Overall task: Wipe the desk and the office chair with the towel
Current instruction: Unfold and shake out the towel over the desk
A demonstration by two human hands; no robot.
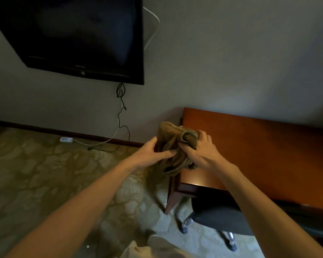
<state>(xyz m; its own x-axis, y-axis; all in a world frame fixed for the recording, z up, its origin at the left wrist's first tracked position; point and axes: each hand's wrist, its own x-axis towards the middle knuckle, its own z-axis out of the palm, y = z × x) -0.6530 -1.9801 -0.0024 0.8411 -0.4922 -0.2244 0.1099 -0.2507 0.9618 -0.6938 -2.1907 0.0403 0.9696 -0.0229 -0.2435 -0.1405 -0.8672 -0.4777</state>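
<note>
A crumpled brown towel (172, 144) is held up in both hands over the left end of the reddish wooden desk (259, 146). My left hand (151, 153) grips its left side with the fingers pressed into the cloth. On the right side, my right hand (199, 151) is closed around a bunched fold. Part of the towel hangs down past the desk's left edge. The dark office chair (218, 216) sits tucked under the desk's front, with its seat, chrome legs and casters showing.
A black wall-mounted TV (73, 34) hangs at upper left, with cables (121, 112) trailing down to a white power strip (66, 139) on the patterned carpet (35, 174). The desk stands against the grey wall.
</note>
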